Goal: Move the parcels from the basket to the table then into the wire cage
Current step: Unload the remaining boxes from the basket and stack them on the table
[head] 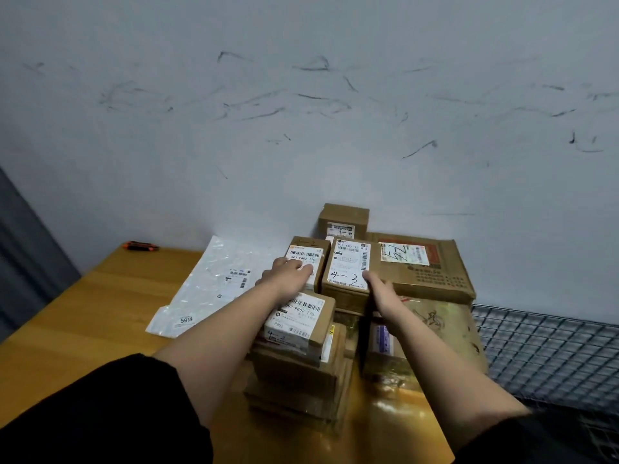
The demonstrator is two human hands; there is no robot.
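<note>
Parcels crowd the far right part of a wooden counter (83, 316), pushed up near a scuffed pale wall (301, 112). Left hand (284, 274) lies on top of a small brown box (310, 259) with a barcode label, fingers spread fairly flat over the label — pressing rather than wrapping it, as far as I can tell. Right hand (380, 291) sits against the near right corner of the box marked "4-3" (348, 269), thumb on the label edge and fingers down its side, so it seems to grip that box. Just beside it, to the right, lies a wide flat carton (435, 269); behind, another small box (343, 221) stands against the wall. Nearer the camera a stack of boxes (298, 356) rises under the left forearm. A clear plastic mailer (207, 286) lies flat to the left, and an orange-black tool (140, 246) rests at the counter's back edge. Wire cage (552, 356) mesh shows at the right — below the counter's level.
</note>
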